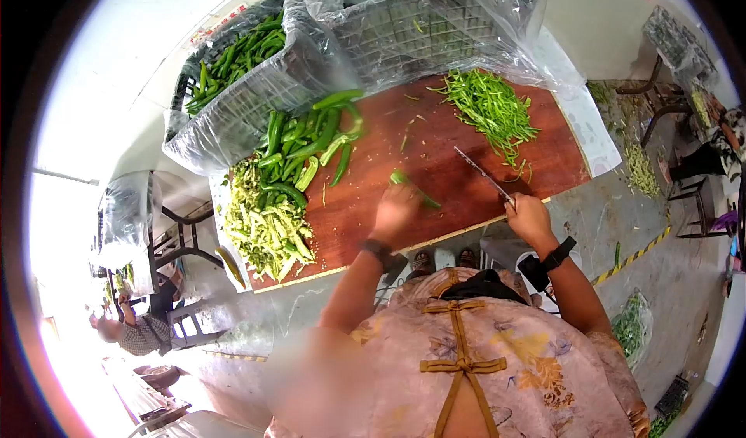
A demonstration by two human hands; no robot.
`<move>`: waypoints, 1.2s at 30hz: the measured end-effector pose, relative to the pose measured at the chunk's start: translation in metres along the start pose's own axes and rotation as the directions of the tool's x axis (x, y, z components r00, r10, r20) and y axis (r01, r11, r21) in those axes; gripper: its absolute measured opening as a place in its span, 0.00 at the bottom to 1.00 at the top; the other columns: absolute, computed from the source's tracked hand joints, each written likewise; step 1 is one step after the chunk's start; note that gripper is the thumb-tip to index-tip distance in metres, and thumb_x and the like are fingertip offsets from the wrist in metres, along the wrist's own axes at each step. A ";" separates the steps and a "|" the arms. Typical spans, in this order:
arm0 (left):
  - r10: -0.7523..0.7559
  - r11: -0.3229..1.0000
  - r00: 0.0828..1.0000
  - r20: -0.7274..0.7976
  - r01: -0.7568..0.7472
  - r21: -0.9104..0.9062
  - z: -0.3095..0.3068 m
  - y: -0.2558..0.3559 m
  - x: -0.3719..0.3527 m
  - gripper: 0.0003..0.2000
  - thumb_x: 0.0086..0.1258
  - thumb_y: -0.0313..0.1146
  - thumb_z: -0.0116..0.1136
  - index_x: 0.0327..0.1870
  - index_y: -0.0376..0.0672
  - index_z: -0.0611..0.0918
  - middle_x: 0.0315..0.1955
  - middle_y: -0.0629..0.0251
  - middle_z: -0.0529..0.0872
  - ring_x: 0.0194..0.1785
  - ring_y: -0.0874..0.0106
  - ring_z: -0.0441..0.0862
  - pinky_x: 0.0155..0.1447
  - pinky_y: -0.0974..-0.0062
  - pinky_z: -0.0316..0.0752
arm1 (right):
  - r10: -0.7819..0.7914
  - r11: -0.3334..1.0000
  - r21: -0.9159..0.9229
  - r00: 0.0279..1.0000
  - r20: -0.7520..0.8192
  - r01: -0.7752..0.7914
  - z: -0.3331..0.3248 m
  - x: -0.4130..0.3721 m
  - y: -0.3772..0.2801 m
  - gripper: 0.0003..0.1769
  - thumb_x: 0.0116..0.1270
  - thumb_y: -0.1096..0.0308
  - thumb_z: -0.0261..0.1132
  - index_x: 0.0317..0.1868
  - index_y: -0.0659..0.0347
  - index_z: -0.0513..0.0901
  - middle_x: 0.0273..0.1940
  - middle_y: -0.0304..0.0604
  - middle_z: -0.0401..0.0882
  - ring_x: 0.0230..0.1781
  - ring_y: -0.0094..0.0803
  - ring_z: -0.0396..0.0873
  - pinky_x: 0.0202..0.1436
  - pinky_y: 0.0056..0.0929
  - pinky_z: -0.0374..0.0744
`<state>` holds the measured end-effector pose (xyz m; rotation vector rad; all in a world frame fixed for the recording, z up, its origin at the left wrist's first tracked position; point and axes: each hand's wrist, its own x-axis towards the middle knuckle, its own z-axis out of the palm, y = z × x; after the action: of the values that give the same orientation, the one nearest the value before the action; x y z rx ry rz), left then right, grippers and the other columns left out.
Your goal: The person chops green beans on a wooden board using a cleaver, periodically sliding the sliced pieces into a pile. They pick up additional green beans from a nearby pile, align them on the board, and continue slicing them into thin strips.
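Gripping a knife [483, 175] by its handle, the right hand [531, 219] in the head view angles the blade forward, presumably for a comfortable hold. The left hand [398, 209] (blurred, so I cannot tell how far it closes) is at a green chili pepper [399, 178] on the reddish-brown tabletop [342, 236], perhaps to steady it. Shredded green strips [489, 111] sit apart, likely to avoid mixing with pale trimmings [268, 232]. The pepper looks slender, bright-tipped, darker lengthwise.
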<state>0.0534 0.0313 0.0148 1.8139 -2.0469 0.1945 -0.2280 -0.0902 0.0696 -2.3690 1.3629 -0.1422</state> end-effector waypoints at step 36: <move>0.067 0.972 0.990 0.125 -0.037 -0.234 -0.011 0.025 0.019 0.08 0.51 0.32 0.61 0.33 0.44 0.81 0.36 0.61 0.79 0.44 0.59 0.75 0.46 0.62 0.71 | 0.041 0.999 -0.025 0.999 0.029 -0.040 -0.008 -0.003 -0.011 0.11 0.62 0.63 0.59 0.37 0.62 0.79 0.31 0.56 0.81 0.36 0.55 0.79 0.40 0.51 0.76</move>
<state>0.0300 0.0211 0.0361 1.6707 -2.1086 -0.1484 -0.2231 -0.0850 0.0817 -2.3519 1.4053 -0.0791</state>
